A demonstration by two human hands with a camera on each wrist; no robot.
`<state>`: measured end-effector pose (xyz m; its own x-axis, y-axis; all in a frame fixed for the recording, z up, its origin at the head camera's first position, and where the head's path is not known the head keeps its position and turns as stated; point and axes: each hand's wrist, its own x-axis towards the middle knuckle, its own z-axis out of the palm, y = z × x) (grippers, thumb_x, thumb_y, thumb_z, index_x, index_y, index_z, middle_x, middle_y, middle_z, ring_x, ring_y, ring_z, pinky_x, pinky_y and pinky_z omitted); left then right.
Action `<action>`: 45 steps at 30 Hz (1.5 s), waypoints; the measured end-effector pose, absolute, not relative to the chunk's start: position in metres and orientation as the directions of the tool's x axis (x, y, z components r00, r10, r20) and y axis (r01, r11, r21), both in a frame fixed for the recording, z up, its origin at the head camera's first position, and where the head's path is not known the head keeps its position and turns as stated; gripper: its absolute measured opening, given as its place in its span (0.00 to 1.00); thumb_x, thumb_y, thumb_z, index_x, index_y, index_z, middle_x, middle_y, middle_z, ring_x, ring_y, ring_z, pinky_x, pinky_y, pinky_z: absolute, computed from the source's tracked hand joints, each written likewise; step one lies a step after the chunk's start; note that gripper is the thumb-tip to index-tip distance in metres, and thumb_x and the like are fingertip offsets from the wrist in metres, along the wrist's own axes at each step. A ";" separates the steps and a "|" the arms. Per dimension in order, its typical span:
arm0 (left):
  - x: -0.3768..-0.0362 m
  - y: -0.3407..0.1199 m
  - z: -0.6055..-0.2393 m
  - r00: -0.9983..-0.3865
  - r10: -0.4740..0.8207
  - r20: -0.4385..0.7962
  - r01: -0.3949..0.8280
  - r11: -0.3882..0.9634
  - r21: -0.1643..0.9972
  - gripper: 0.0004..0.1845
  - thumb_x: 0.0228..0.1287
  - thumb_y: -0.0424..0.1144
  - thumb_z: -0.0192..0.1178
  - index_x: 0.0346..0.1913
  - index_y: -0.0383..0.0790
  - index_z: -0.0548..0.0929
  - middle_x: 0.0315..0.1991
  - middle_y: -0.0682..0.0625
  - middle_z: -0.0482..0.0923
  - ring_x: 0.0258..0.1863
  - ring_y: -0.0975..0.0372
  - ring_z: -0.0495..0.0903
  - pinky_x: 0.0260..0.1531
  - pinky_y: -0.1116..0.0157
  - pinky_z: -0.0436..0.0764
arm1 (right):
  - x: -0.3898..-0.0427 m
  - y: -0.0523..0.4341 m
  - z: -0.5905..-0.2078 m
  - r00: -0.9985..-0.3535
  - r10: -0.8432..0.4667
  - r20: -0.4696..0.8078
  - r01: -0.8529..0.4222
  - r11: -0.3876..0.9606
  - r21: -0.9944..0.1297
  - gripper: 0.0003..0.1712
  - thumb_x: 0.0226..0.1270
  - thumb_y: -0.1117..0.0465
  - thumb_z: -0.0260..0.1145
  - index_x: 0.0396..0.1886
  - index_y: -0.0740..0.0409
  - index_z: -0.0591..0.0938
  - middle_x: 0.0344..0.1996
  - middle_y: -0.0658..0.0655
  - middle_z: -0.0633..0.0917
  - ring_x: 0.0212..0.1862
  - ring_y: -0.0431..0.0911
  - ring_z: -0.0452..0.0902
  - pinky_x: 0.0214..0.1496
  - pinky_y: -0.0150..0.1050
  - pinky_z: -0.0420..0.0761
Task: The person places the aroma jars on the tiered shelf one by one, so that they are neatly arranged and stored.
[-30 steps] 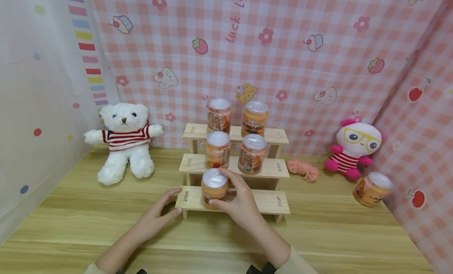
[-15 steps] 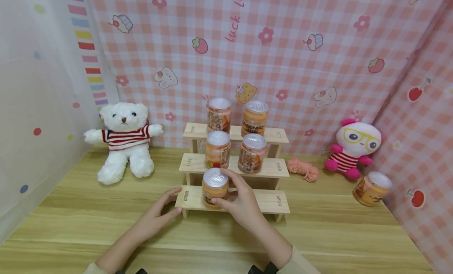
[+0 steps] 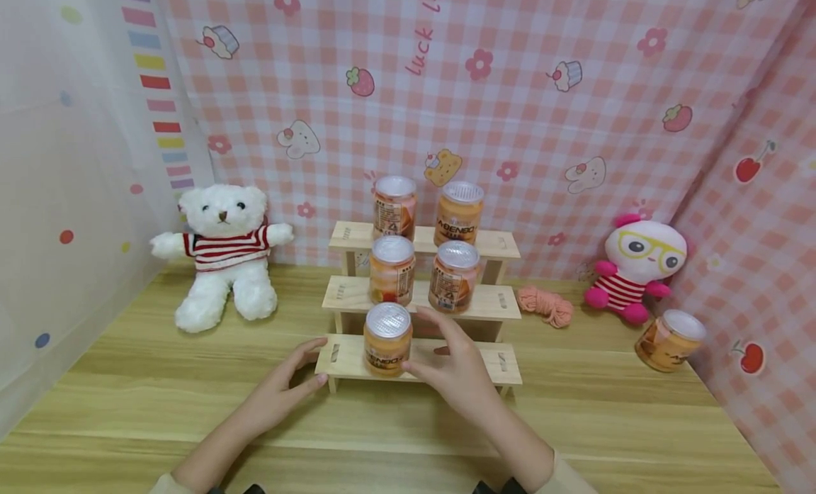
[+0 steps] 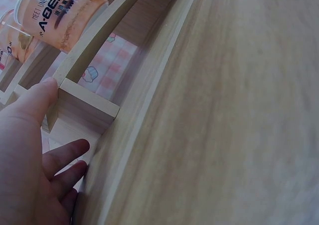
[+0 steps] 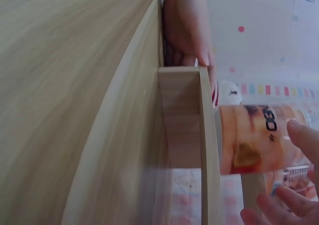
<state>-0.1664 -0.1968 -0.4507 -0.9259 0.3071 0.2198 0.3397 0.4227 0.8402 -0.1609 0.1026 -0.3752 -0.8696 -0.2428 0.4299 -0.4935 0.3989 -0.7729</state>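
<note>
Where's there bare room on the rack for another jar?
The bottom step is bare right of its jar, past the right hand. The upper steps each hold two jars mid-step, with only the ends free. The left hand blocks the left end.

Staged toy-shop display corner in a home-like room.
Pink gingham backdrop [image 3: 510,90] with cupcake prints, stepped wooden rack [image 3: 484,363] of jars, teddy bear [image 3: 223,256], plush doll [image 3: 637,267].

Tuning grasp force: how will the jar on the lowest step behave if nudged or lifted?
The jar is a tall cylinder, upright on a narrow step, so a sideways push could likely tip it, then roll it. Its glossy label suggests a slippery grip. It looks full, so probably heavy for its size.
</note>
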 end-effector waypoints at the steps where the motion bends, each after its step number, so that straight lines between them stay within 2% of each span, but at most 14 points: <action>1: -0.166 -0.197 -0.451 -0.926 0.308 0.220 0.340 0.421 0.841 0.30 0.68 0.47 0.59 0.70 0.54 0.63 0.59 0.42 0.73 0.63 0.48 0.67 0.59 0.38 0.57 | -0.160 0.106 -0.375 -0.871 -0.240 0.428 -0.491 0.402 -0.773 0.43 0.48 0.62 0.79 0.65 0.52 0.71 0.60 0.47 0.75 0.58 0.44 0.71 0.48 0.46 0.78; 10: -0.166 -0.198 -0.451 -0.927 0.300 0.224 0.340 0.427 0.838 0.29 0.68 0.46 0.59 0.70 0.54 0.63 0.60 0.41 0.73 0.63 0.47 0.67 0.59 0.37 0.58 | -0.152 0.150 -0.375 -0.851 -0.222 0.476 -0.523 0.449 -0.725 0.41 0.46 0.67 0.79 0.62 0.55 0.73 0.57 0.57 0.78 0.53 0.51 0.75 0.45 0.49 0.79; 16: -0.167 -0.199 -0.452 -0.925 0.305 0.227 0.344 0.418 0.841 0.29 0.68 0.46 0.59 0.70 0.54 0.63 0.60 0.41 0.73 0.63 0.48 0.66 0.59 0.38 0.57 | -0.150 0.185 -0.376 -0.799 -0.232 0.555 -0.594 0.453 -0.665 0.40 0.46 0.70 0.78 0.62 0.61 0.72 0.57 0.62 0.77 0.51 0.55 0.76 0.42 0.47 0.80; 21: -0.166 -0.198 -0.451 -0.926 0.303 0.224 0.342 0.427 0.837 0.29 0.68 0.47 0.59 0.70 0.54 0.63 0.60 0.41 0.73 0.63 0.47 0.66 0.59 0.37 0.57 | -0.151 0.217 -0.378 -0.810 -0.182 0.558 -0.564 0.506 -0.653 0.39 0.46 0.73 0.77 0.61 0.61 0.73 0.56 0.61 0.78 0.49 0.51 0.77 0.41 0.43 0.80; 25: -0.166 -0.197 -0.450 -0.928 0.302 0.217 0.336 0.430 0.838 0.29 0.68 0.47 0.59 0.70 0.54 0.63 0.60 0.41 0.72 0.63 0.47 0.66 0.58 0.37 0.58 | -0.154 0.243 -0.382 -0.827 -0.128 0.547 -0.515 0.562 -0.647 0.39 0.46 0.74 0.77 0.61 0.62 0.73 0.55 0.57 0.78 0.49 0.45 0.77 0.42 0.34 0.79; 31: -0.166 -0.196 -0.450 -0.929 0.304 0.212 0.332 0.429 0.840 0.30 0.68 0.47 0.59 0.70 0.54 0.63 0.60 0.41 0.73 0.63 0.47 0.66 0.59 0.37 0.57 | -0.155 0.278 -0.383 -0.817 -0.075 0.572 -0.489 0.615 -0.618 0.40 0.46 0.76 0.76 0.61 0.63 0.72 0.55 0.36 0.73 0.48 0.30 0.73 0.41 0.24 0.75; 34: -0.166 -0.196 -0.449 -0.929 0.303 0.210 0.330 0.428 0.842 0.30 0.68 0.47 0.59 0.70 0.54 0.63 0.60 0.41 0.72 0.63 0.47 0.66 0.59 0.37 0.57 | -0.155 0.295 -0.383 -0.809 -0.051 0.585 -0.470 0.654 -0.593 0.39 0.45 0.75 0.76 0.61 0.63 0.73 0.53 0.30 0.71 0.47 0.26 0.71 0.40 0.21 0.74; 41: -0.166 -0.196 -0.450 -0.931 0.300 0.208 0.327 0.431 0.841 0.30 0.68 0.48 0.59 0.70 0.54 0.63 0.60 0.41 0.72 0.63 0.47 0.66 0.59 0.37 0.57 | -0.156 0.334 -0.385 -0.824 0.021 0.567 -0.384 0.715 -0.585 0.37 0.50 0.69 0.76 0.61 0.64 0.72 0.51 0.28 0.70 0.47 0.22 0.68 0.41 0.18 0.70; 45: -0.166 -0.196 -0.450 -0.931 0.298 0.212 0.330 0.434 0.838 0.30 0.68 0.48 0.59 0.70 0.54 0.63 0.60 0.41 0.72 0.63 0.47 0.66 0.59 0.37 0.57 | -0.159 0.354 -0.387 -0.835 0.086 0.543 -0.315 0.735 -0.600 0.36 0.53 0.66 0.76 0.62 0.64 0.72 0.47 0.32 0.73 0.44 0.21 0.68 0.41 0.16 0.68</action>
<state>-0.1660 -0.1962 -0.4504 -0.9305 0.2983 0.2124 0.3304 0.4342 0.8380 -0.1591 0.3545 -0.3871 -0.8350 0.0857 0.5435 -0.3154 0.7348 -0.6004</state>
